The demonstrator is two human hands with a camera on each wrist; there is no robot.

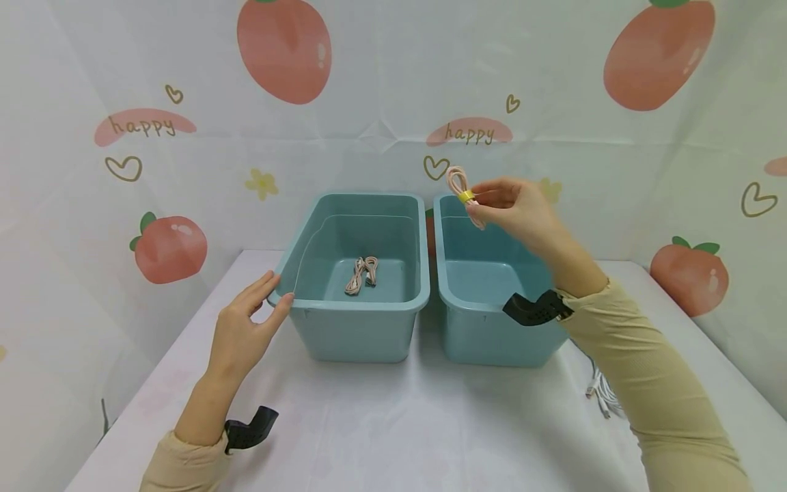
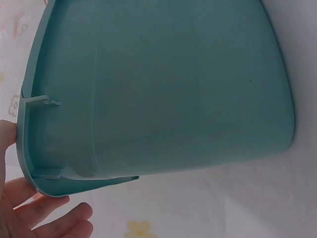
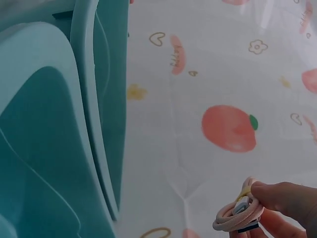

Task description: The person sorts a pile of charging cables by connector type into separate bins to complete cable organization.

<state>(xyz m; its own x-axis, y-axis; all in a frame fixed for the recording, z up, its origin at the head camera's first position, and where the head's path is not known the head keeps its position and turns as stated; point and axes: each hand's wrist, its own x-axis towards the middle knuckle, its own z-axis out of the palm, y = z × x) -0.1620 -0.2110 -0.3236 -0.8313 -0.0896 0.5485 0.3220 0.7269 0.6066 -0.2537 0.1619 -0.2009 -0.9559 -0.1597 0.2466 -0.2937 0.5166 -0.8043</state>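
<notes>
My right hand (image 1: pixel 522 210) pinches a coiled pink charging cable (image 1: pixel 458 179) bound with a yellow tie, above the right blue-green bin (image 1: pixel 486 311). In the right wrist view, a pale plug shows within the cable's loops, between thumb and fingers. At the near left corner of the left bin (image 1: pixel 353 335), my left hand (image 1: pixel 241 336) touches the rim, thumb on the front side and loosely extended fingers at the left side. On that bin's floor lie bundled pink cables (image 1: pixel 361 275) with dark ends.
White cables (image 1: pixel 605 396) lie on the white table (image 1: pixel 393 424) right of the right bin, partly hidden by the right sleeve (image 1: pixel 652 383). Both bins stand side by side with a narrow gap. Behind them hangs a fruit-printed white cloth (image 1: pixel 375 82).
</notes>
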